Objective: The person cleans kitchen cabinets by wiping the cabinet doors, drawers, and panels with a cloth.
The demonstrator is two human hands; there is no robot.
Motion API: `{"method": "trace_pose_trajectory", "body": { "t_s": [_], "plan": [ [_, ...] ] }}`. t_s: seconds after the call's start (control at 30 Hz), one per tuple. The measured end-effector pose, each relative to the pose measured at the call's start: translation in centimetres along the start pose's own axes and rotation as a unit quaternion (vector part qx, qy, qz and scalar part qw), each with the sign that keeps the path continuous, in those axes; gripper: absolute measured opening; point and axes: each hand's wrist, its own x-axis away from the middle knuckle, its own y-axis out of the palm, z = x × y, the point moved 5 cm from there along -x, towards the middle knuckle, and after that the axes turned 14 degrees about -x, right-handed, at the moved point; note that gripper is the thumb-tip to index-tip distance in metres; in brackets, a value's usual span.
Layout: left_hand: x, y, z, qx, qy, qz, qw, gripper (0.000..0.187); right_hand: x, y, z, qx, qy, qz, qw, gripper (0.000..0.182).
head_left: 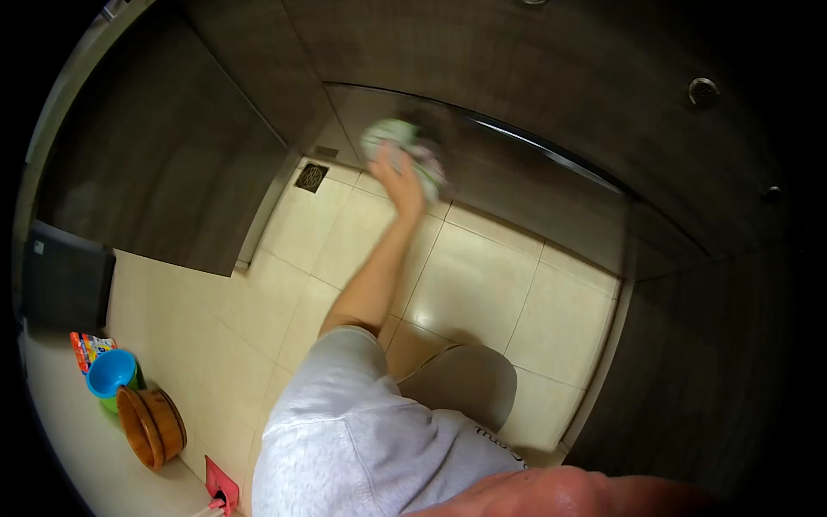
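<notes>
My left hand (399, 179) reaches forward, its fingers closed over a bunched cloth (388, 133). Motion smears both the hand and the cloth, which shows white and green with some pink. The cloth lies against a low, dark panel (534, 185) at the foot of the cabinet, just above the floor tiles; whether it presses on the panel is hard to tell. My right hand does not show. Some blurred skin at the bottom edge is too close to the camera to make out.
Dark cabinet doors (164, 129) stand on the left, with more fronts above and to the right. A floor drain (311, 177) sits near the corner. Lower left are a blue basin (112, 372), a wooden bucket (153, 426), a bright packet (90, 349) and a red dustpan-like item (221, 484).
</notes>
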Motion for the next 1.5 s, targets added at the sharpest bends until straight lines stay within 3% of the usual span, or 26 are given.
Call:
{"method": "trace_pose_trajectory", "body": {
  "t_s": [0.07, 0.1, 0.13, 0.17, 0.23, 0.3, 0.4, 0.5, 0.67, 0.7, 0.73, 0.77, 0.83, 0.97, 1.03, 1.07, 1.13, 1.23, 1.33, 1.4, 1.43, 1.5],
  "plan": [
    [-6.5, -2.0, -1.6, 0.003, -0.08, 0.109, 0.991, 0.047, -0.1, 0.2, -0.1, 0.016, 0.001, -0.001, 1.0, 0.03],
    [-9.9, -1.8, -3.4, -0.033, -0.083, 0.098, 0.991, 0.047, -0.2, 0.2, -0.2, 0.015, -0.003, -0.003, 1.0, 0.03],
    [-11.8, -1.7, -3.0, -0.005, -0.15, 0.1, 0.984, 0.046, -0.3, 0.3, -0.3, 0.012, 0.0, -0.005, 1.0, 0.031],
    [-13.5, -0.4, -3.3, -0.007, -0.149, 0.105, 0.983, 0.046, -0.4, 0.3, -0.5, 0.009, 0.004, -0.007, 1.0, 0.031],
    [-12.7, 1.0, -0.7, -0.148, -0.141, 0.164, 0.965, 0.04, -0.3, 0.5, -0.6, 0.017, 0.0, -0.013, 1.0, 0.031],
    [-8.9, 2.5, 2.4, -0.13, -0.047, 0.21, 0.968, 0.033, -0.3, 0.8, -0.6, 0.029, -0.004, -0.017, 0.999, 0.031],
    [-1.2, 4.8, 6.2, -0.111, 0.083, 0.141, 0.98, 0.022, 0.1, 1.1, -0.3, 0.043, -0.002, -0.013, 0.999, 0.032],
    [6.2, 6.7, 7.0, -0.134, 0.268, 0.041, 0.953, 0.034, 0.4, 1.2, -0.4, 0.052, -0.015, -0.009, 0.998, 0.032],
    [2.0, 6.7, 0.6, -0.206, 0.275, 0.073, 0.936, 0.056, -0.1, 1.1, -1.0, 0.038, -0.028, -0.014, 0.999, 0.034],
    [0.7, 6.9, -1.5, -0.238, 0.241, 0.122, 0.933, 0.063, -0.1, 1.0, -1.0, 0.041, -0.03, -0.018, 0.999, 0.034],
    [-1.0, 6.4, -3.5, -0.129, 0.128, 0.089, 0.979, 0.071, -0.1, 1.2, -0.9, 0.032, -0.029, -0.021, 0.999, 0.035],
    [-2.0, 5.4, -4.5, -0.194, 0.001, 0.076, 0.978, 0.072, -0.1, 1.3, -0.9, 0.025, -0.029, -0.027, 0.999, 0.035],
    [-4.3, 5.3, -8.7, -0.169, -0.152, 0.102, 0.968, 0.059, -0.1, 1.1, -0.9, 0.043, -0.033, -0.023, 0.998, 0.036],
    [-3.7, 8.6, -15.8, -0.229, -0.149, 0.105, 0.956, 0.06, -0.5, 1.4, -1.4, 0.046, -0.049, 0.0, 0.998, 0.039],
    [-2.6, 9.7, -15.2, -0.229, -0.134, 0.114, 0.957, 0.063, -0.6, 1.2, -1.3, 0.039, -0.041, -0.009, 0.998, 0.04],
    [-0.2, 10.1, -14.2, -0.116, -0.288, 0.063, 0.948, 0.068, -0.5, 1.3, -1.1, 0.03, -0.034, -0.013, 0.999, 0.04],
    [5.4, 10.8, -9.6, -0.038, -0.451, -0.02, 0.891, 0.076, -1.1, 1.2, -1.6, 0.034, -0.041, -0.013, 0.999, 0.04],
    [13.5, 12.8, -3.0, -0.083, -0.464, -0.159, 0.867, 0.081, -0.8, 1.2, -1.5, 0.028, -0.049, -0.012, 0.998, 0.04],
    [17.4, 13.5, 1.9, -0.02, -0.499, -0.211, 0.84, 0.078, -0.9, 1.2, -1.3, 0.018, -0.05, -0.009, 0.999, 0.04],
    [17.9, 13.5, 2.8, 0.118, -0.618, -0.203, 0.75, 0.071, -0.5, 1.2, -0.9, 0.013, -0.045, -0.009, 0.999, 0.04],
    [17.3, 14.3, 1.1, 0.122, -0.615, -0.203, 0.752, 0.071, -0.4, 1.2, -0.9, 0.013, -0.04, -0.006, 0.999, 0.04],
    [15.3, 17.9, -3.0, 0.416, -0.565, -0.241, 0.67, 0.063, -0.4, 1.2, -1.2, 0.047, -0.048, -0.003, 0.998, 0.039]
  ]
}}
